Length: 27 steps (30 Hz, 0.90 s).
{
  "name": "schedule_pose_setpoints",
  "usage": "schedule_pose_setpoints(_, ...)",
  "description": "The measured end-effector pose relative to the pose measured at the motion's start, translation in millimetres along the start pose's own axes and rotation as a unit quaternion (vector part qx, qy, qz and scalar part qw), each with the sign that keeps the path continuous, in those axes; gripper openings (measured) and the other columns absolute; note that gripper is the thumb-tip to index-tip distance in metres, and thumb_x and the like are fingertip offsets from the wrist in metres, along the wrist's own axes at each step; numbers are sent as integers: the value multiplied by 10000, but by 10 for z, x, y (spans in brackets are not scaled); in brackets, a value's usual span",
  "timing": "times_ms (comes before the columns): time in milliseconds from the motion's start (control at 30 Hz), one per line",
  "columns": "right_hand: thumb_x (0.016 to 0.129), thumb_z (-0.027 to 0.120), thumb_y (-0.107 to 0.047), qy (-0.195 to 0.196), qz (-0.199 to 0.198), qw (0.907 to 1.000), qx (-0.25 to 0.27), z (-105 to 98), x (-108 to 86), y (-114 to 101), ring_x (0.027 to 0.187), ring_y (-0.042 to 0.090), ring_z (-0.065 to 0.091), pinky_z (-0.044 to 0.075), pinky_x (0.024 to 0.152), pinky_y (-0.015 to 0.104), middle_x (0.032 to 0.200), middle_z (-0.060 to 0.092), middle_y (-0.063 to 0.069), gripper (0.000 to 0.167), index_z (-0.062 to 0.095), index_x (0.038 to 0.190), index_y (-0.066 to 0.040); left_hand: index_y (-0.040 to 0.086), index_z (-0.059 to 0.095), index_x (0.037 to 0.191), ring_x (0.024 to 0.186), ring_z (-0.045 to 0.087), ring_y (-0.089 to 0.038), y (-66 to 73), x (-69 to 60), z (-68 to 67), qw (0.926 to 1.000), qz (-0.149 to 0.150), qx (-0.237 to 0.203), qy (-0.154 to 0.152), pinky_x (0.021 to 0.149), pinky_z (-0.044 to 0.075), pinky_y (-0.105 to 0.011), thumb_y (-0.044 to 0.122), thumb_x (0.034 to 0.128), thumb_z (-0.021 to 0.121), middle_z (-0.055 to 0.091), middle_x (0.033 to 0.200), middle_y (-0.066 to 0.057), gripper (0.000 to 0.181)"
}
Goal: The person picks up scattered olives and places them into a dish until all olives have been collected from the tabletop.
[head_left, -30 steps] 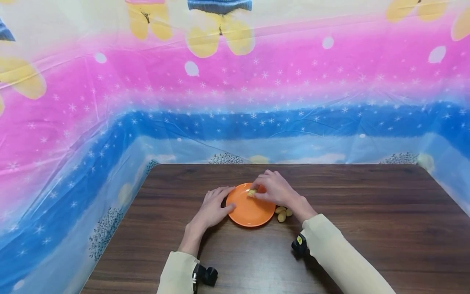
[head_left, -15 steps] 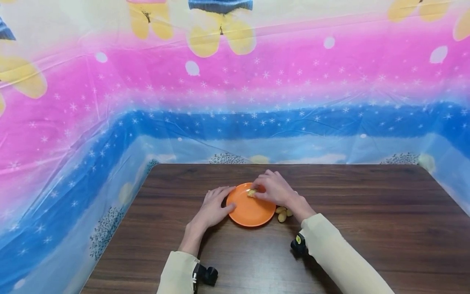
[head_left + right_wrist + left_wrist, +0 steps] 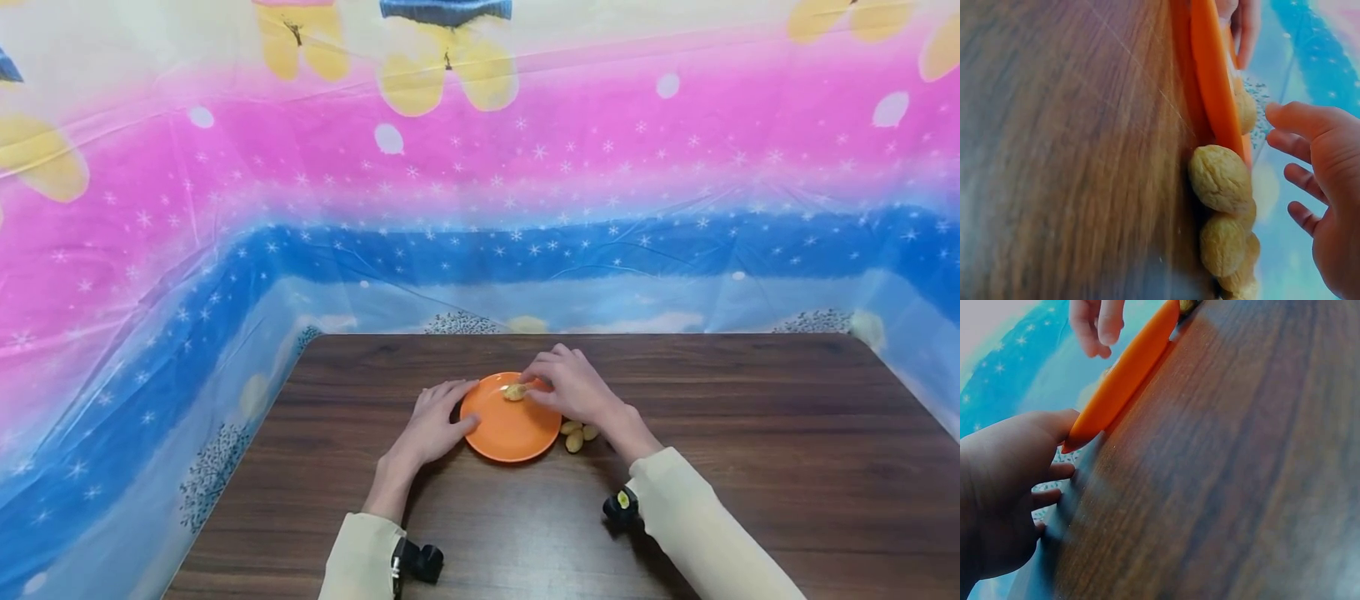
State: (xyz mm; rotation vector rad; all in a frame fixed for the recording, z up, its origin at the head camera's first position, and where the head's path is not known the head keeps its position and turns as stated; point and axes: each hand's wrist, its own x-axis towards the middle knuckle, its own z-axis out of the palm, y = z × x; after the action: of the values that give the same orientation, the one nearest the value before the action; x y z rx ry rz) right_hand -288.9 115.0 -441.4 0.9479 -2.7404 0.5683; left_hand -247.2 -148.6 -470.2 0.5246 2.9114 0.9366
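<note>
An orange plate (image 3: 510,433) lies on the table. My left hand (image 3: 433,423) rests at its left edge, thumb and fingers spread along the rim; in the left wrist view, the thumb of that hand (image 3: 1010,475) touches the rim. A small wrinkled yellow-brown oval piece (image 3: 514,392), perhaps a small potato, sits on the plate's far part. My right hand (image 3: 573,387) hovers over the plate's right side beside it. In the right wrist view, a gap shows between the fingers (image 3: 1302,119) and the piece on the plate (image 3: 1246,111), and nothing is held.
Several more such pieces (image 3: 575,440) lie clustered on the table against the plate's right side, under my right forearm. The dark wooden table (image 3: 315,467) is backed by a printed pink and blue cloth (image 3: 480,192). A small black camera sits on each wrist.
My right hand has let go of the oval piece and drawn slightly back to the right. That piece stays on the plate. The left hand has kept its place.
</note>
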Motion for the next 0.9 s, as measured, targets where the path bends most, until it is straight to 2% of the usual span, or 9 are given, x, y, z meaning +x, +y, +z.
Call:
schedule_pose_setpoints(200, 894, 746, -302, 87, 128, 9998, 134, -61, -90, 22, 937, 164, 483, 376, 835, 374, 1033, 718, -63, 182, 780, 1057, -229, 229, 431, 1516, 1466, 295, -342, -11, 11, 6, 10000, 59, 43, 53, 1198, 169, -602, 369, 976, 598, 420, 1548, -84, 582)
schedule_pose_setpoints(467, 898, 739, -271, 172, 217, 9994, 229, -137, -246, 35, 898, 164, 501, 406, 832, 400, 1052, 714, -38, 197, 778, 1067, -179, 249, 428, 1518, 1469, 292, -320, -18, 7, 15, 10000, -20, 34, -12, 1203, 172, -590, 392, 971, 598, 414, 1554, -69, 591)
schedule_pose_setpoints(900, 894, 743, -249, 269, 231, 9990, 281, -271, -440, 22, 937, 174, 537, 429, 873, 461, 1009, 706, -56, 167, 777, 1044, -183, 250, 430, 1517, 1468, 292, -318, -15, 1, 12, 10000, -24, 2, -2, 1199, 182, -588, 392, 969, 597, 413, 1556, -69, 590)
